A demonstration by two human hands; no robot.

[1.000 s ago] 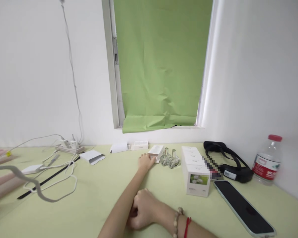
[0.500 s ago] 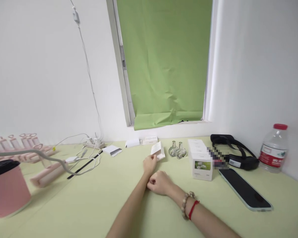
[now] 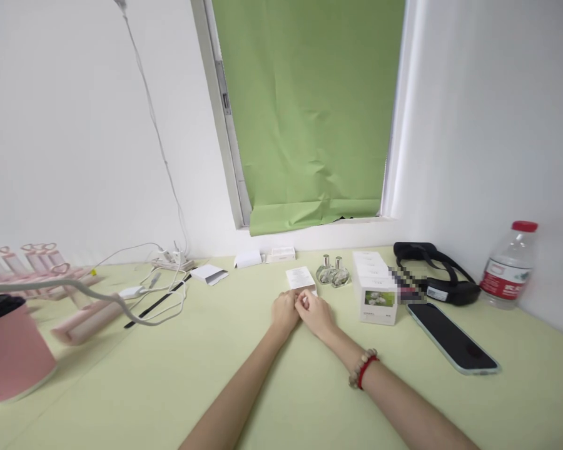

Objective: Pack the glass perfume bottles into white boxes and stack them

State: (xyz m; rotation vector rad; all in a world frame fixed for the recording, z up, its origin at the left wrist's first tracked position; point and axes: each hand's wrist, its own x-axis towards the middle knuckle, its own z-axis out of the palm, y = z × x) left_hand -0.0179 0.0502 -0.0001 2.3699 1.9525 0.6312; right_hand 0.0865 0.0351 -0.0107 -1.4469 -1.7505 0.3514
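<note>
A small white carton (image 3: 300, 277) with fine print lies in front of my hands. My left hand (image 3: 285, 311) is closed on its near end, with the knuckles bent. Against it presses my right hand (image 3: 317, 315), fingers curled at the same end of the carton; my fingers hide the flap there. A bead bracelet and a red cord circle my right wrist. Two clear glass bottles with silver caps (image 3: 333, 274) stand just beyond, to the right. Beside them is a row of white boxes (image 3: 378, 306), the nearest showing a flower picture.
Farther right lie a phone (image 3: 453, 337), a black head strap device (image 3: 443, 281) and a water bottle (image 3: 507, 272). On the left are a pink bin (image 3: 16, 356), pink tubes (image 3: 84, 322), cables and an open white box (image 3: 209, 274). More cartons (image 3: 281, 254) sit by the wall.
My right hand has moved forward from beside my left wrist to the carton's near end. The carton's raised flap is now lowered or hidden. The camera view has shifted slightly.
</note>
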